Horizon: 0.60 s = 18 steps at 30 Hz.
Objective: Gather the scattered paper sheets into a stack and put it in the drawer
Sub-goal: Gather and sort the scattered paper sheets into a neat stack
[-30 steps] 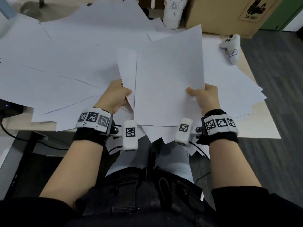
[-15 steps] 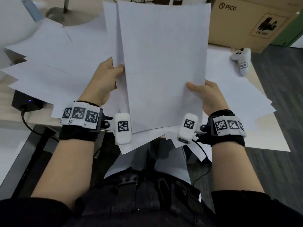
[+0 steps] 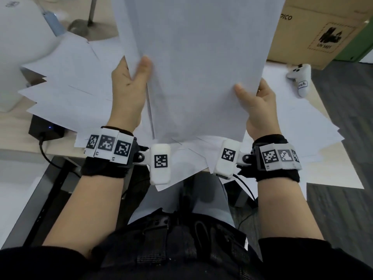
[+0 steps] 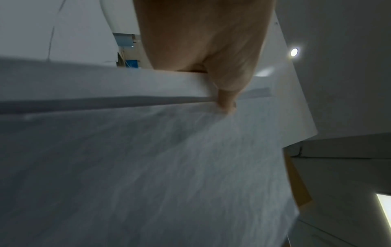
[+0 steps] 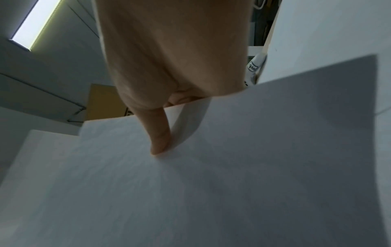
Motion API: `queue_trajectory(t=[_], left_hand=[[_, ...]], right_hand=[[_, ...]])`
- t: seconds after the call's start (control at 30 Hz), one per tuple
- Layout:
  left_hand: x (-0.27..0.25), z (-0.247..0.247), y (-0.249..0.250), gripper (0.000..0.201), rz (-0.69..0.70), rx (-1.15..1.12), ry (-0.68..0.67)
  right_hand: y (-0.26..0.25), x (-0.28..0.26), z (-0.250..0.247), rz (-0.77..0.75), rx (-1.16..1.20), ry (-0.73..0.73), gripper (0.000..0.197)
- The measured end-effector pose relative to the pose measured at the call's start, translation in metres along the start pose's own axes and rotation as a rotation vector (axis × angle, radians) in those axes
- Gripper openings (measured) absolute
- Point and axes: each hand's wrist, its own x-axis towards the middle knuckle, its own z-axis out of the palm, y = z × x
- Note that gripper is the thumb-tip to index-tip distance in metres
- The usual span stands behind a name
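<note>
A bundle of white paper sheets (image 3: 197, 67) stands nearly upright above the desk, its top past the frame. My left hand (image 3: 131, 85) grips its left edge, thumb on the near face. My right hand (image 3: 256, 104) pinches its right edge, thumb on front and fingers behind. In the left wrist view the thumb (image 4: 226, 100) presses on the sheets (image 4: 148, 167). The right wrist view shows the right thumb (image 5: 160, 138) lying on the paper (image 5: 211, 183). More loose sheets (image 3: 66, 93) lie spread over the desk on both sides and overhang its near edge. No drawer is in view.
A white game controller (image 3: 300, 77) lies at the desk's right back. A cardboard box (image 3: 323, 31) stands behind it. A large white appliance (image 3: 22, 41) sits at the left, and a black box with a cable (image 3: 44, 130) lies under the sheets at the left edge.
Both hands have lifted the bundle off the desk and tipped it from lying nearly flat to almost upright, closer to the camera. The sheets now line up more evenly.
</note>
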Motion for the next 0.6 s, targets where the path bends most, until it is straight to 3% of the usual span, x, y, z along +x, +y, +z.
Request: queue_trajectory(t=[0.07, 0.27, 0.43, 0.6], left_hand=[[0.0, -0.001, 0.001, 0.012, -0.01, -0.012, -0.042], [-0.011, 0.003, -0.015, 0.014, -0.191, -0.015, -0.143], [-0.014, 0.014, -0.012, 0.007, -0.12, 0.003, -0.114], [-0.016, 0.007, -0.016, 0.018, -0.074, 0.036, -0.113]], right_hand=[[-0.001, -0.002, 0.0, -0.035, 0.044, -0.005, 0.021], [0.011, -0.014, -0.005, 0.096, 0.044, -0.067, 0.042], [0.0, -0.015, -0.006, 0.043, 0.013, -0.08, 0.019], [0.004, -0.018, -0.013, 0.053, -0.053, -0.136, 0.022]])
